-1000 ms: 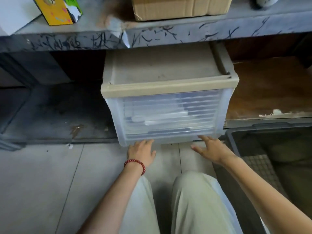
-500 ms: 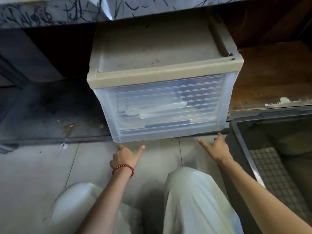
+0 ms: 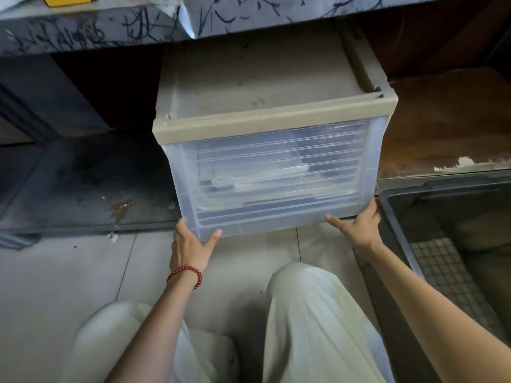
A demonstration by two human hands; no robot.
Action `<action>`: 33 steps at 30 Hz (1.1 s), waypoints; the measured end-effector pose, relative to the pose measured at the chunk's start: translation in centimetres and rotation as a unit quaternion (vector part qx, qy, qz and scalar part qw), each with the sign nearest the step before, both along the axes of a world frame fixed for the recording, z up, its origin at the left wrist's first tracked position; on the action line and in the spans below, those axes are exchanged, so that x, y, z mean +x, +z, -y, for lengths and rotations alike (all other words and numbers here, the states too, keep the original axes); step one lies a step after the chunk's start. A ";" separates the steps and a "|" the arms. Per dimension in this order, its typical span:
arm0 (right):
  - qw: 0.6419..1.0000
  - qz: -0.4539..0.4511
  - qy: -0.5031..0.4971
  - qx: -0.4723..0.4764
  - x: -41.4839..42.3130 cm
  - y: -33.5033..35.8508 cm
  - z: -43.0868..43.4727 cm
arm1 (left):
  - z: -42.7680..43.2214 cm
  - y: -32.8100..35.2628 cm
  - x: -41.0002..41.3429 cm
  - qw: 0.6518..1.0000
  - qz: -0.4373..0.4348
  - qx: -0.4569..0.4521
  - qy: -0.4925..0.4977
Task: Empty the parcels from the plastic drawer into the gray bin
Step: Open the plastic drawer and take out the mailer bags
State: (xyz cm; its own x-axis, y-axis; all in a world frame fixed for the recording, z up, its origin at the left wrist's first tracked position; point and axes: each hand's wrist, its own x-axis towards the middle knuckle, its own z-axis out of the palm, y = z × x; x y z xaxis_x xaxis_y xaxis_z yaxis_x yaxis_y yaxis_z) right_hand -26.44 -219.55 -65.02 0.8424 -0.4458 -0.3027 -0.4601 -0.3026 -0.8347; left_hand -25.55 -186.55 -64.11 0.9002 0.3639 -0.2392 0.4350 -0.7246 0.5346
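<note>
While the person crouches on the floor [image 3: 69, 272], both hands take the drawer [image 3: 276, 172] at its lower front corners. The left hand [image 3: 190, 250] grips the left corner, with the thumb on the clear front and the fingers round the side. The right hand [image 3: 359, 230] holds the right corner, with the thumb stretched along the bottom edge. I think the two low, wide-apart grips serve to keep the load level when it comes out. The drawer sits under the tabletop [image 3: 110, 31], and pale flat parcels [image 3: 262, 183] show through its front. The bin [image 3: 448, 186] stands open just beside it on the right, probably so that the carry is short. No parcels have yet been tipped out.
</note>
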 end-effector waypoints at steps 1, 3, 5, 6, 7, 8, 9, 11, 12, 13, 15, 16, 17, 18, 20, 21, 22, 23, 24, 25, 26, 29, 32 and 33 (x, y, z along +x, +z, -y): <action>1.000 -0.009 0.006 -0.004 -0.2 0.1 0.0 | -0.2 0.3 -0.3 1.000 0.007 0.005 -0.005; 1.000 -0.017 0.009 0.000 -0.7 0.5 -0.1 | -0.7 1.1 -0.7 1.000 0.023 0.012 -0.007; 1.000 -0.018 0.005 0.006 -1.2 0.9 -0.4 | -0.8 1.9 -1.2 0.999 0.025 0.026 -0.008; 1.000 -0.017 -0.001 0.008 -1.4 1.1 -0.6 | -0.9 2.3 -1.6 0.999 0.025 0.038 -0.010; 1.000 -0.014 -0.009 0.008 -1.8 1.4 -0.7 | -0.9 2.7 -2.0 0.998 0.026 0.051 -0.013; 1.000 -0.009 -0.017 0.007 -2.2 1.6 -0.8 | -0.9 3.0 -2.3 0.998 0.027 0.063 -0.015; 1.000 0.000 -0.021 0.007 -2.6 1.8 -0.8 | -0.9 3.4 -2.7 0.997 0.028 0.072 -0.016; 1.000 0.018 -0.019 0.005 -3.6 2.3 -0.8 | -1.2 4.0 -3.1 0.996 0.033 0.081 -0.018; 1.000 0.023 -0.018 0.003 -4.0 2.7 -0.8 | -1.3 4.2 -3.2 0.996 0.037 0.081 -0.019; 1.000 0.025 -0.017 0.000 -4.4 3.1 -0.7 | -1.4 4.6 -3.3 0.996 0.042 0.079 -0.019; 0.999 0.031 -0.014 -0.006 -5.2 3.9 -0.5 | -1.6 5.2 -3.6 0.995 0.054 0.078 -0.024; 0.999 0.037 -0.016 -0.009 -5.6 4.4 -0.4 | -1.8 5.5 -3.7 0.995 0.061 0.079 -0.027; 0.999 0.043 -0.017 -0.013 -6.0 4.9 -0.3 | -1.9 5.8 -3.9 0.994 0.067 0.077 -0.031; 0.998 0.052 -0.018 -0.017 -6.4 5.3 -0.2 | -2.0 6.1 -4.0 0.994 0.072 0.070 -0.037; 0.997 0.067 -0.026 -0.027 -7.1 5.9 0.0 | -2.5 6.5 -4.1 0.995 0.076 0.047 -0.052; 0.996 0.075 -0.031 -0.031 -7.4 6.3 0.0 | -2.6 6.8 -4.1 0.994 0.079 0.037 -0.059; 0.995 0.085 -0.039 -0.033 -7.6 6.8 0.0 | -2.8 7.1 -4.1 0.994 0.084 0.022 -0.066; 0.994 0.096 -0.050 -0.033 -7.7 7.3 0.0 | -2.8 7.5 -4.0 0.993 0.092 0.005 -0.071; 0.991 0.110 -0.062 -0.032 -7.5 7.6 0.1 | -2.7 8.0 -3.9 0.992 0.103 -0.009 -0.077; 0.989 0.125 -0.070 -0.033 -7.4 8.0 0.3 | -2.6 8.6 -3.8 0.990 0.117 -0.016 -0.081; 0.987 0.138 -0.075 -0.033 -7.1 8.5 0.6 | -2.6 9.1 -3.6 0.988 0.129 -0.019 -0.084; 0.984 0.159 -0.067 -0.043 -6.2 9.9 1.3 | -2.7 10.1 -3.0 0.985 0.144 -0.015 -0.089; 0.984 0.153 -0.069 -0.059 -5.5 10.8 1.7 | -2.7 9.9 -3.2 0.985 0.150 -0.019 -0.088; 0.984 0.154 -0.071 -0.061 -5.2 10.9 1.8 | -2.5 10.0 -3.2 0.985 0.153 -0.015 -0.084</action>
